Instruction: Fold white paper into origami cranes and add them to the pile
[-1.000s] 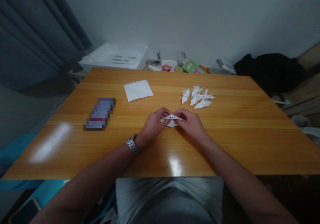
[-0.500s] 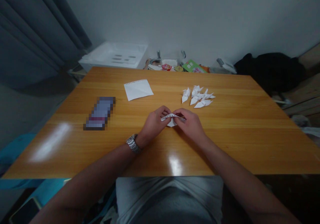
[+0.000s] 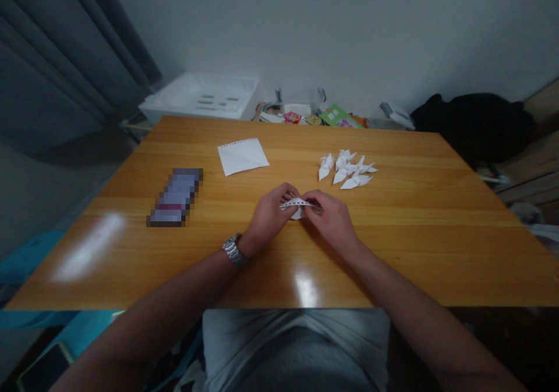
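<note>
Left hand [image 3: 267,214] and right hand [image 3: 332,217] both on the folded white paper [image 3: 299,202], near the middle of the wooden bench [image 3: 419,229], in front of the person. Left fingers pinch its left end, right fingers pinch its right end; fingertips partly hidden behind the paper. Punched holes run along its upper edge; a small flap hangs below, between the hands. Metal-band watch [image 3: 234,250] on left wrist. Loose white sheet [image 3: 243,156], holes along far edge, lies flat beyond the left hand. Cluster of folded paper figures [image 3: 348,169] sits beyond the right hand, some touching. Pixelated phone-shaped item [image 3: 175,198] left of the left hand, well apart. White tray [image 3: 172,103] past the bench's far edge, left side; green booklet [image 3: 337,116] to its right.
</note>
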Tool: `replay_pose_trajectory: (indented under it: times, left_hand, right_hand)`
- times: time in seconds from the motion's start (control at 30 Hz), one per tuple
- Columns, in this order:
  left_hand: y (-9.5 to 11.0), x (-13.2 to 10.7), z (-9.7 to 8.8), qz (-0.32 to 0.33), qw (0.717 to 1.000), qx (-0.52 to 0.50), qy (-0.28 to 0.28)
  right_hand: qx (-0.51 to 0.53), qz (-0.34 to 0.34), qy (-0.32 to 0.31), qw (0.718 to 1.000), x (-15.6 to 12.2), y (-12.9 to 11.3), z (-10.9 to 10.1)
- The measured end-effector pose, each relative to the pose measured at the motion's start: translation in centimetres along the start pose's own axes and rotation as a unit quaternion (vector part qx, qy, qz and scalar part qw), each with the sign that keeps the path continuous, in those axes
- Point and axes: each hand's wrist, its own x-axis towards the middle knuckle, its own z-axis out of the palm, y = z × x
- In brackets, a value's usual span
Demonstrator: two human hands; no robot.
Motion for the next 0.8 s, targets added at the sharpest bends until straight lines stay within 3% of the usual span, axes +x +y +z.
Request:
replay_pose_trajectory:
  times: [0.3,0.53,0.8]
  left_hand:
    - [0.1,0.1,-0.5,0.009,0.998,-0.047,-0.036]
    - [0.0,0.4,-0.4,-0.024,0.993,-0.116,-0.015]
    - [-0.3,0.5,-0.6,-0.005,0.996,-0.089,0.004]
  right_hand:
    - [-0.012,-0.044,0.026,0.999,0.3,0.7,-0.6]
    - [-0.028,-0.092,0.022,0.995,0.4,1.2,-0.7]
    - [-0.01,-0.122,-0.014,0.992,0.8,1.2,-1.7]
